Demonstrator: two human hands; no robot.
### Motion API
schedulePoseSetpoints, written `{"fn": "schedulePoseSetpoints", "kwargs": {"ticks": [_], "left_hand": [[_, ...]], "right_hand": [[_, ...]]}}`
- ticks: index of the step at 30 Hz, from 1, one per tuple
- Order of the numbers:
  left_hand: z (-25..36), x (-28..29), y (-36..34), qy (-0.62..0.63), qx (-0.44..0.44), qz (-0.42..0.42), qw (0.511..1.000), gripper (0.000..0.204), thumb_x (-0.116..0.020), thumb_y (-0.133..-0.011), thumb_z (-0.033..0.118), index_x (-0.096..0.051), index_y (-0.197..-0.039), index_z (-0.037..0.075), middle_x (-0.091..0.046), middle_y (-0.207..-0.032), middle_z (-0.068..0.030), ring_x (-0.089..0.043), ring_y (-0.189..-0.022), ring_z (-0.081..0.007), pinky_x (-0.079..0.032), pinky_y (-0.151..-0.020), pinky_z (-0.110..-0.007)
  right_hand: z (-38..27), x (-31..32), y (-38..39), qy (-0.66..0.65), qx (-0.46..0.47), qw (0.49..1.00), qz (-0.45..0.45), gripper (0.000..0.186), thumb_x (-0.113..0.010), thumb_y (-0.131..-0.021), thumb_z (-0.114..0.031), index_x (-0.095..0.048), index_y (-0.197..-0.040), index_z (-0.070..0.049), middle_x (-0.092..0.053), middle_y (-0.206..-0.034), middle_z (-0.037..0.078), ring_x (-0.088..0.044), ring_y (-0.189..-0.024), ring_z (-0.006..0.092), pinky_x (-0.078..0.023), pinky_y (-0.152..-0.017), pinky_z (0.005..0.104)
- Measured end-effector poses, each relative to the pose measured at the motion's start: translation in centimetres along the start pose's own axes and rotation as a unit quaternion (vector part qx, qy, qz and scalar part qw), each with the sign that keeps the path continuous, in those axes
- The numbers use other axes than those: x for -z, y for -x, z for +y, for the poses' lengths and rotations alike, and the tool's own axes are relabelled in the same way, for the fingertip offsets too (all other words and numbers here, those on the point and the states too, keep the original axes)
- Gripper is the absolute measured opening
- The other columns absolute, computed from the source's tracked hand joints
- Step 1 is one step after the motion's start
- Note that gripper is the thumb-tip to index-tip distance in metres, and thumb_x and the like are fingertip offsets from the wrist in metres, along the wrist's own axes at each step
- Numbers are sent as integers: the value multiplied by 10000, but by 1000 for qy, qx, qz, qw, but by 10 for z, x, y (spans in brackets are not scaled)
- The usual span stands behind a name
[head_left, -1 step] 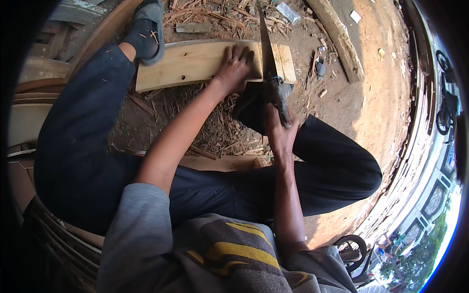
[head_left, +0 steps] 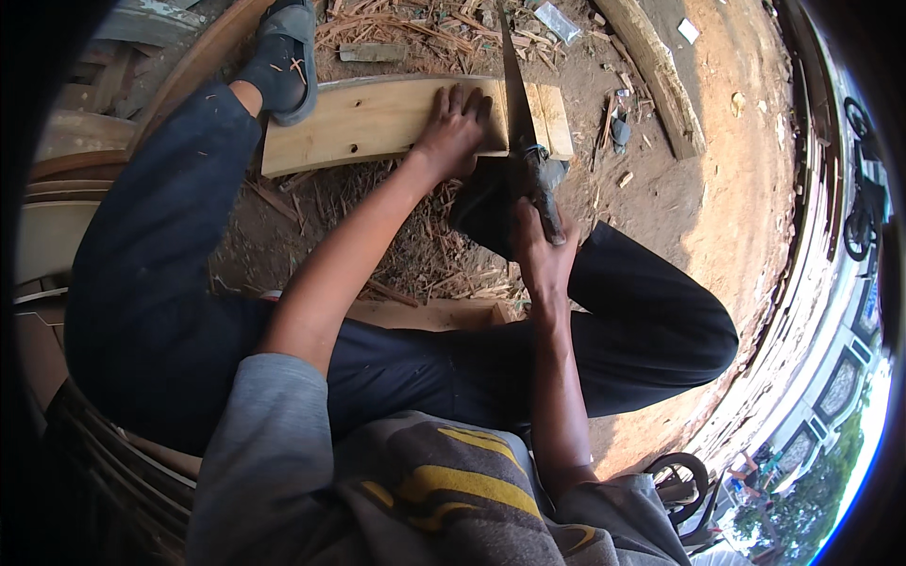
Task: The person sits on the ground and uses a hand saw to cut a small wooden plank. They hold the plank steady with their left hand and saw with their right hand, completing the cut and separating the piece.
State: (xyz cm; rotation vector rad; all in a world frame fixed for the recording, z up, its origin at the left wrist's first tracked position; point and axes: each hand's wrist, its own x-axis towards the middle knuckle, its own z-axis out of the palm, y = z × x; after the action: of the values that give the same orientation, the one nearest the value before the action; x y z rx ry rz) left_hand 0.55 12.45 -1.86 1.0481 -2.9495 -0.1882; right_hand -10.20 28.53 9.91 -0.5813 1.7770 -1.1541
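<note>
Resting well to the left of the left hand [head_left: 455,140], a grey shoe [head_left: 300,57] is overlapping the far corner of the board [head_left: 354,123] and seems to be bearing down on it. The board is lying under the left hand, its long axis running sideways, with most of its length stretching out to that hand's left. Dark holes [head_left: 355,149] are showing in its face on that side. The left hand is pressing from above, its fingers slightly spread and pointing away from the body; its thumb is hidden, so whether it is hooking round the near edge cannot be told. Shavings [head_left: 415,255] are littering the ground below this hand.

Just to the right of the left hand, the saw [head_left: 514,90] is crossing the board, its blade pointing away from the body, roughly square to the board's long axis. A short end [head_left: 555,123] of the board is lying beyond the blade; how deep the cut is going cannot be told. On the near side of the board, the right hand [head_left: 545,236] is closing its fingers round the saw's handle. The left hand is the nearer one to the board, while the right is sitting in line with the blade. Farther out to the right hand's upper right, a rough beam [head_left: 651,80] is lying on the dirt.
</note>
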Motion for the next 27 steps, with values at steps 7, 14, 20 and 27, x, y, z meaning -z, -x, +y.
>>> {"fn": "schedulePoseSetpoints", "kwargs": {"ticks": [7,14,20,27], "left_hand": [[5,13,-3,-29,9,-58,998,680,-618,-690,234,-476,-1275,-85,-313,-1441,-271,-238,-1364,-461,-156,-1116,-594],[10,27,-9,-24,29,-126,991,741,-644,-722,286,-416,-1327,-76,-263,-1477,-253,-192,-1392,-428,-146,-1123,-584],[11,20,-5,-34,26,-86,995,772,-625,-746,205,-309,-1392,-76,-259,-1477,-258,-217,-1382,-433,-160,-1120,-586],[6,20,-9,10,16,-91,996,822,-622,-749,390,-350,-1374,-71,-287,-1469,-246,-213,-1388,-413,-193,-1105,-593]], "right_hand": [[-33,9,0,69,-38,997,-25,211,-578,-899,-177,-586,-821,19,-496,-641,-3,-430,-603,51,-366,-524,260],[-24,17,10,84,-43,995,-22,203,-560,-904,-161,-582,-824,24,-487,-628,-8,-422,-592,52,-362,-522,256],[-24,9,17,57,-35,998,-14,219,-560,-911,-158,-555,-790,24,-444,-602,-23,-384,-575,42,-331,-507,248],[-23,15,18,90,-27,995,-22,182,-568,-900,-134,-579,-806,22,-484,-628,-14,-408,-581,43,-350,-511,255]]}}
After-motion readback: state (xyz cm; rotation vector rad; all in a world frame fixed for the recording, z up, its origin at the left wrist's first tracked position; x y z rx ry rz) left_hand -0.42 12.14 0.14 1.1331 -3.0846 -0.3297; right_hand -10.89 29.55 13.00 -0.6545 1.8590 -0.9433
